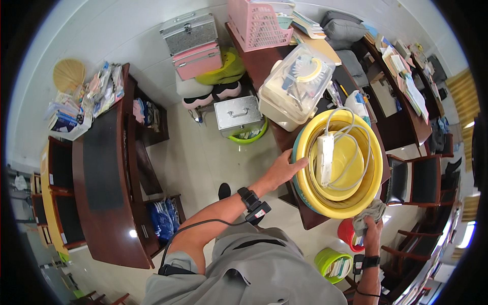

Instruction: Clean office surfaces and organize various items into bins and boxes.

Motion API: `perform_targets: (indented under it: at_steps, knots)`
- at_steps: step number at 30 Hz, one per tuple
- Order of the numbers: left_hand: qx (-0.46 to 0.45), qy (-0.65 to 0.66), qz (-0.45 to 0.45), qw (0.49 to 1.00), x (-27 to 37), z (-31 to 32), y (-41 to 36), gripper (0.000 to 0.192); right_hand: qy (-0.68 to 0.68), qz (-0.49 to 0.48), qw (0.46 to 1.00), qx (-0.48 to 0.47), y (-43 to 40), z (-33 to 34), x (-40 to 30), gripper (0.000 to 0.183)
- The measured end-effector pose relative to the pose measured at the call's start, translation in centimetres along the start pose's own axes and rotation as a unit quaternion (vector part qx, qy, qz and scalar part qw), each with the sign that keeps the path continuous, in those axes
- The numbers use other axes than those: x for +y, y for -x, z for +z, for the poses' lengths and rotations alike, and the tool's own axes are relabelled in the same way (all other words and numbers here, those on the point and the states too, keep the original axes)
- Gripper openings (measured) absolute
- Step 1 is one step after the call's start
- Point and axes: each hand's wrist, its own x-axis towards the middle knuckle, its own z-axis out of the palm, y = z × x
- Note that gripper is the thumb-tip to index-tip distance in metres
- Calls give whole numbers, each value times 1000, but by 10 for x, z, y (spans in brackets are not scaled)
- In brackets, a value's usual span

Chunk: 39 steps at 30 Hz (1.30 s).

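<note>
A stack of plastic basins, a yellow one (375, 164) uppermost with smaller yellow bowls nested inside, stands near the end of the dark wooden desk (280, 133). A white power strip (325, 160) with a coiled grey cable lies in the bowls. My left hand (284, 169) grips the left rim of the stack, thumb over the edge. In my right hand (373, 228) is a crumpled grey cloth (370, 215), held by the basin's lower right side. A clear-lidded plastic storage box (297, 87) sits just behind the basins.
A pink file rack (259, 30) stands at the desk's far end. On the floor are a silver case (238, 114) on a green basket, a red bin (346, 234) and a green bin (331, 263) of books. Another desk (103, 228) is at left; black chairs (425, 181) stand right.
</note>
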Motion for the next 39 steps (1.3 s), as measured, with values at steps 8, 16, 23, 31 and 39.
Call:
perform_targets:
  at_steps: [8, 16, 23, 31, 39]
  knots:
    - [-45, 0, -51, 998, -80, -24, 57, 74, 225, 125, 916, -307, 47, 4, 55, 58]
    - [-157, -205, 48, 965, -100, -25, 136, 100, 153, 207, 866, -430, 60, 210, 32, 55]
    - [-26, -209, 32, 977, -74, -104, 164, 88, 85, 163, 837, -515, 75, 329, 4, 59]
    - [420, -359, 98, 828, -22, -363, 264, 62, 105, 147, 770, -611, 76, 445, 24, 66]
    - [559, -587, -114, 575, -160, -578, 411, 62, 75, 258, 864, -425, 25, 529, 146, 42]
